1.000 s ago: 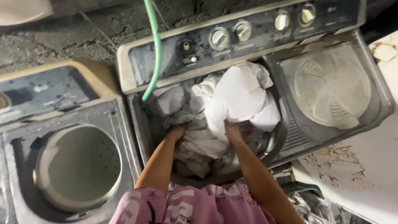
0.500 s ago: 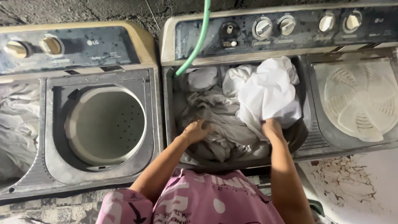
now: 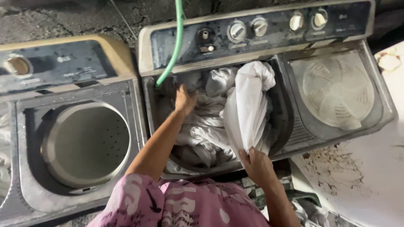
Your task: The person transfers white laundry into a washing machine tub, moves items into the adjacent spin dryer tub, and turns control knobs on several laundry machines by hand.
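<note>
The right hand [image 3: 256, 164] is closing its grip around the lower end of a white cloth [image 3: 247, 107], fingers pinched tight on the fabric at the front rim of the wash tub [image 3: 275, 143]. The cloth is hanging as a long bunched fold, its top rising above the heap of wet laundry [image 3: 202, 130] that is filling the tub. The left hand [image 3: 184, 98] is reaching deeper in, fingers curled down into the grey and white laundry near the back wall; whether it is actually clutching a piece is hard to tell. A green hose [image 3: 176, 46] is dropping into the tub just beside that hand. The tub is sitting in the right washing machine [image 3: 261, 40], next to its spinner cover [image 3: 336, 92]. A second washing machine [image 3: 63, 126] is standing alongside on the left, its drum [image 3: 86, 145] open.
</note>
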